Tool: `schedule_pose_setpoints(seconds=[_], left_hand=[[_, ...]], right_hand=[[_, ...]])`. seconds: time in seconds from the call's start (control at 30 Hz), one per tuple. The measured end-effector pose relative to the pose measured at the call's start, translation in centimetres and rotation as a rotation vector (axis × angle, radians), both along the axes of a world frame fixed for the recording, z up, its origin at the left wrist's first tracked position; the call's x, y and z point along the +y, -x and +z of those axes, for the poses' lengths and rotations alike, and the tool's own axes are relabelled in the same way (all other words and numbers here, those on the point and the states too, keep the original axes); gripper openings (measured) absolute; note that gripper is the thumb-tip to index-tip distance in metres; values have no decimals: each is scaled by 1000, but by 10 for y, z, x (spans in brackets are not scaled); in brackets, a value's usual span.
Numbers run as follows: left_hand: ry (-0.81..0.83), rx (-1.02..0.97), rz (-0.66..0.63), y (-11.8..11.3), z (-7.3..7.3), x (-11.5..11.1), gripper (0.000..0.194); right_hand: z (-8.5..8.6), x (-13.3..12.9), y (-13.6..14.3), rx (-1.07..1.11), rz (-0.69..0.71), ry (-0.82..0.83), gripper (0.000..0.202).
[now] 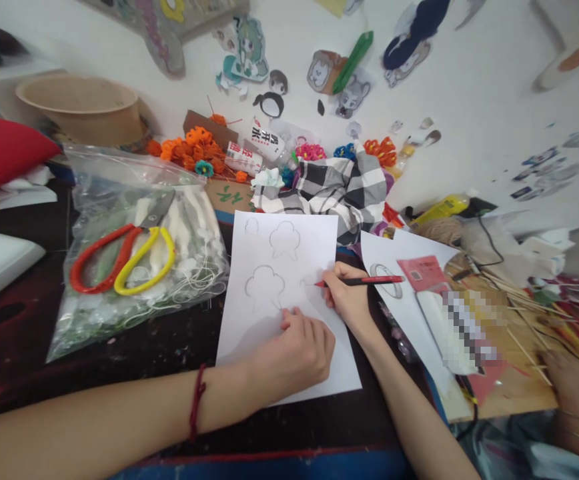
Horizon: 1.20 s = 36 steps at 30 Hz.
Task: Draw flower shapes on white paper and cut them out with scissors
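Observation:
A white sheet of paper (249, 333) lies on the dark table and bears several faint cloud-like pencil outlines. My right hand (347, 293) pinches a red and black pencil (364, 281), its tip at a small faint mark near the sheet's right edge. Resting on the lower middle of the sheet is my left hand (302, 347), with its fingers curled inward; whether anything is under them is hidden. A dark red cord circles the left wrist.
Scissors (157, 217) with red and yellow handles lie on a clear plastic bag (194, 267) at left. Behind the sheet is a checkered cloth (339, 183) near orange flowers (194, 147). Another person's hand (574, 380) is at the far right by thin sticks.

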<state>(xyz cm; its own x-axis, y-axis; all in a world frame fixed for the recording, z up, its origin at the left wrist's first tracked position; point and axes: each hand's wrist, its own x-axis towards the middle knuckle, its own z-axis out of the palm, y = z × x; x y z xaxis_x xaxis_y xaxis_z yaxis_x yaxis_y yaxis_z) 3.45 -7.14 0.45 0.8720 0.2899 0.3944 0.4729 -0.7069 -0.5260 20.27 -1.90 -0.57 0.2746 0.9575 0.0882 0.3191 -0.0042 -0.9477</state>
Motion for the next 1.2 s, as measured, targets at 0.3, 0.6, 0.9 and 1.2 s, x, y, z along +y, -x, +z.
schedule_pose_setpoints(seconds=[0.3, 0.6, 0.9, 1.2], left_hand=[[-10, -7, 7, -1, -4, 0, 24], [-30, -6, 3, -1, -4, 0, 23], [-15, -16, 4, 0, -3, -1, 23], [-24, -20, 4, 0, -3, 0, 24]], right_hand=[[-3, 0, 0, -8, -36, -25, 34], [-4, 0, -1, -11, -77, -24, 33], [-4, 0, 0, -2, -85, -26, 31], [-5, 0, 0, 24, -79, -26, 30]])
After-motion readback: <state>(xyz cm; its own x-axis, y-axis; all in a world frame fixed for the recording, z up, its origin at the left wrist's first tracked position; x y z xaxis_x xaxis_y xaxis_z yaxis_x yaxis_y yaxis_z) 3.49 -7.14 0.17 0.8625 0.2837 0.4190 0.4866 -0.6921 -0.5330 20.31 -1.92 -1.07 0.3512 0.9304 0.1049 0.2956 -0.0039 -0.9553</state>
